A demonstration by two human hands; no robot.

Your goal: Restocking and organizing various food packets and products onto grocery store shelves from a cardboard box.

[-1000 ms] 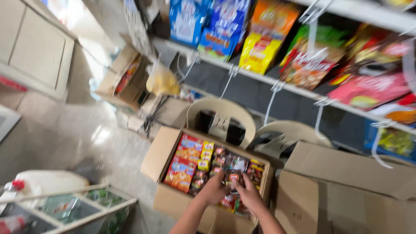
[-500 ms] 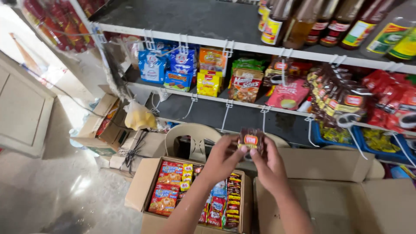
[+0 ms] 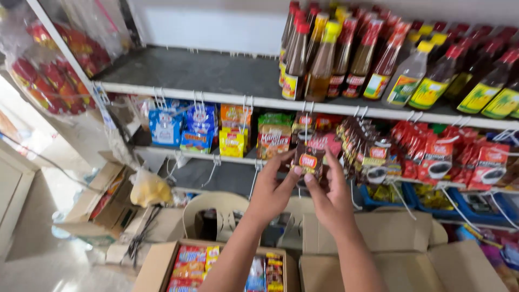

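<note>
Both hands are raised in front of the store shelves and together hold a small brown sachet pack (image 3: 308,158) with a red and yellow label. My left hand (image 3: 273,190) pinches its left edge. My right hand (image 3: 331,196) grips its right side and bottom. The pack is level with the row of hanging sachets (image 3: 373,151) clipped under the middle shelf. Below my forearms stands an open cardboard box (image 3: 162,259) filled with colourful snack packs (image 3: 190,265).
Sauce bottles (image 3: 346,54) crowd the top shelf (image 3: 178,70). Blue, yellow and green packets (image 3: 205,130) hang on hooks left of my hands, red sachets (image 3: 448,157) to the right. A beige plastic chair (image 3: 211,208), more cardboard boxes (image 3: 102,200) and a yellow bag (image 3: 148,189) sit below.
My hands rose from the open box, lifting the brown sachet pack up to the level of the hanging sachets. The view tilted up from the floor to the shelves.
</note>
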